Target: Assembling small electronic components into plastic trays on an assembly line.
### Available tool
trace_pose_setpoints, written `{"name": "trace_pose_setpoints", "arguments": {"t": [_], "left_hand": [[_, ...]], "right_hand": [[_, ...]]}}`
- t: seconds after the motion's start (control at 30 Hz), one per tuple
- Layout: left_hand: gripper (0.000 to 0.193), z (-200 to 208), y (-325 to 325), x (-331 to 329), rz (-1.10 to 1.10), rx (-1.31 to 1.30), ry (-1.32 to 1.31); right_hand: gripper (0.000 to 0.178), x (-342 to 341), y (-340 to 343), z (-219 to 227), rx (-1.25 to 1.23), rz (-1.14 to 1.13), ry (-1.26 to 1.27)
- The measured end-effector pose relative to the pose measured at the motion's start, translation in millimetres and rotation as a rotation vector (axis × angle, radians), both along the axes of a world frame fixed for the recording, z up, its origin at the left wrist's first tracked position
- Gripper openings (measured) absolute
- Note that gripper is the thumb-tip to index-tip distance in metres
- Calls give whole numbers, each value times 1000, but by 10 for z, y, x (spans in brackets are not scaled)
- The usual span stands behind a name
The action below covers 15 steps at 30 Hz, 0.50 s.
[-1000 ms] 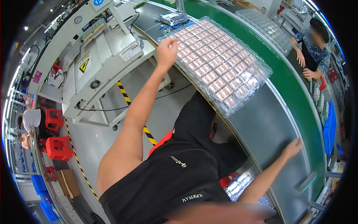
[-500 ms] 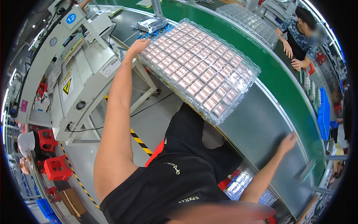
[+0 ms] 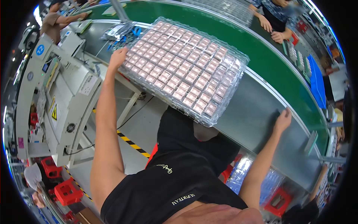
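A clear plastic tray (image 3: 175,67) with rows of small pinkish, coppery pieces lies tilted across the near bench. Its far-right part is covered by shiny clear film. At the tray's left edge is my left hand (image 3: 118,58), its fingers closed on the rim. My right hand (image 3: 283,120) is away from the tray, over the grey bench top beside the metal rail. Its fingers are curled in, and whatever they may hold is hidden from me.
Beyond the rail runs a green conveyor belt (image 3: 261,72). A white machine (image 3: 71,97) stands at the left. Bagged parts (image 3: 118,31) lie behind the tray. A green block (image 3: 311,142) sits by the rail at right. Across the belt, a co-worker's hands (image 3: 271,31) rest near trays.
The view has turned, so the machine and tray appear farther left. My left hand stays at the tray's edge. My right hand remains near the rail, its fingers now less blurred.
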<state>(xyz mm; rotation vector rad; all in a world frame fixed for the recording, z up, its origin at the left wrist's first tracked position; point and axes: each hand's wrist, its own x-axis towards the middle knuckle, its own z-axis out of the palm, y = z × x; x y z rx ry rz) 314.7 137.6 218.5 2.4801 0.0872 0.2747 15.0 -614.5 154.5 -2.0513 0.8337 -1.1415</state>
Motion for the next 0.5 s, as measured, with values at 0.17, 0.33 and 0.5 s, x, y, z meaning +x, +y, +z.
{"name": "trace_pose_setpoints", "arguments": {"t": [0.17, 0.33, 0.5], "left_hand": [[57, -79, 15, 123, -113, -172, 85], [59, -351, 536, 562, -115, -327, 320], [57, -617, 816, 887, -95, -429, 314]], "right_hand": [[32, 95, 175, 80, 43, -37, 25], [29, 207, 427, 226, -85, -75, 30], [28, 209, 595, 281, 86, -55, -47]]}}
